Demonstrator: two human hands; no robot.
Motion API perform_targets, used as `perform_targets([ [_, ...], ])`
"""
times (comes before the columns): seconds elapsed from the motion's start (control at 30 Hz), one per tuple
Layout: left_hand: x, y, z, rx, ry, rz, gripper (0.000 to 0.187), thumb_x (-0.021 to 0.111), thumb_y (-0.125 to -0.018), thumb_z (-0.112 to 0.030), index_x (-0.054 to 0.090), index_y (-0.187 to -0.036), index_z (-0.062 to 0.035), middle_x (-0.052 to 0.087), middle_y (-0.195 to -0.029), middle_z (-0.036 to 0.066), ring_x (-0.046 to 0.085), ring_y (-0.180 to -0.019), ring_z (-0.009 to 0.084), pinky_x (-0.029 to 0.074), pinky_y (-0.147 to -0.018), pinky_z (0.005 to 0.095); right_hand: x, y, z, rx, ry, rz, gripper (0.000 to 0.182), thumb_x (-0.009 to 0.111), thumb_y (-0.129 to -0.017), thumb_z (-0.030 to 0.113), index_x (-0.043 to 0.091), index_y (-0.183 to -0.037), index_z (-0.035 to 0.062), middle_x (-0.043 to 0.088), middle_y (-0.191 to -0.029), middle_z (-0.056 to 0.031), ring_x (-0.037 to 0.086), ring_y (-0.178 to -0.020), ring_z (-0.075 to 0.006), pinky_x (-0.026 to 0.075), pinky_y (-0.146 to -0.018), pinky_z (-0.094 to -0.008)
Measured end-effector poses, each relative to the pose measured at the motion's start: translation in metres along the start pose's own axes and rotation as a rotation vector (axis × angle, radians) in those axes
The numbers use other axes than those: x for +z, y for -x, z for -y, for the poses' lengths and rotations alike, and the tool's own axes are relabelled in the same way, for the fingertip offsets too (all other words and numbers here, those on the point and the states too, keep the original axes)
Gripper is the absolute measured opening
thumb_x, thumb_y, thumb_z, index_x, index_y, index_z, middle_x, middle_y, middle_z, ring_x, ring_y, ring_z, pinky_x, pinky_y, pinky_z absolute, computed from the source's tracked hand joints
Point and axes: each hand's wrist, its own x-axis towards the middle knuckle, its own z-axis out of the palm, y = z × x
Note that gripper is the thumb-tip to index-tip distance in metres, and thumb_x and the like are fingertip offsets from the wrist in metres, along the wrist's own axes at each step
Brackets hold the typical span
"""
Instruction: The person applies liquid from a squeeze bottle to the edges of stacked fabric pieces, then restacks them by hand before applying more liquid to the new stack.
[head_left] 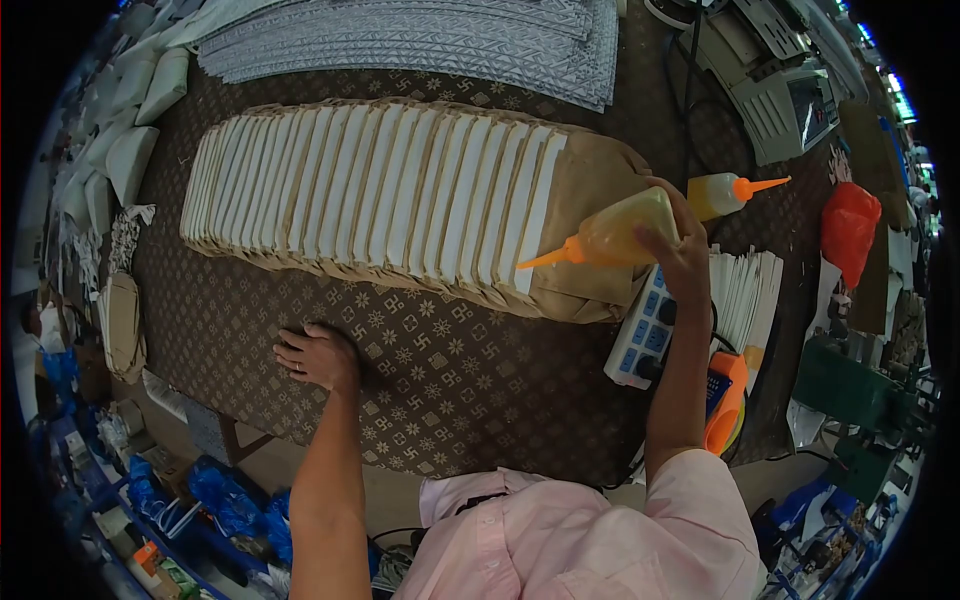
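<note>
My right hand (682, 248) is wrapped round a squeeze bottle (625, 232) of yellowish liquid, tilted so its orange nozzle points left and down. The nozzle tip overlaps the rightmost white strip in a long row of overlapped brown paper bags (370, 200), each showing a white strip along its edge. My left hand (318, 358) lies flat on the patterned brown tablecloth (430, 380), fingers spread, in front of the row. A second squeeze bottle (715, 196) with an orange nozzle lies on the table beyond my right hand.
A white power strip (640, 330) with plugs sits by my right forearm, near an orange tape dispenser (728, 400) and a stack of white paper pieces (745, 300). Patterned grey sheets (420, 40) lie at the back. A grey machine (790, 110) stands at the back right.
</note>
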Motion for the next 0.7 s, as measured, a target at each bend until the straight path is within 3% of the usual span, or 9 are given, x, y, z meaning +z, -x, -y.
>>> perform_targets([
  [0.53, -0.0052, 0.0019, -0.0037, -0.002, 0.004, 0.011, 0.053, 0.031, -0.093, -0.037, 0.025, -0.137, -0.0083, 0.019, -0.143, 0.02, 0.018, -0.133, 0.0354, 0.02, -0.104, 0.052, 0.0018, 0.0041, 0.0022, 0.016, -0.083, 0.007, 0.055, 0.072, -0.074, 0.02, 0.049, -0.121, 0.0043, 0.056, -0.099, -0.0037, 0.054, -0.091, -0.0108, 0.043, -0.082, -0.025],
  [0.7, -0.0046, 0.0015, -0.0037, -0.002, 0.006, -0.003, 0.053, 0.031, -0.093, -0.036, 0.025, -0.137, -0.0082, 0.019, -0.143, 0.021, 0.019, -0.132, 0.0357, 0.02, -0.104, 0.052, -0.0034, 0.0089, 0.0045, 0.026, -0.057, 0.11, 0.056, 0.072, -0.073, 0.02, 0.05, -0.122, 0.0057, 0.056, -0.101, -0.0027, 0.054, -0.092, -0.0109, 0.043, -0.082, -0.0253],
])
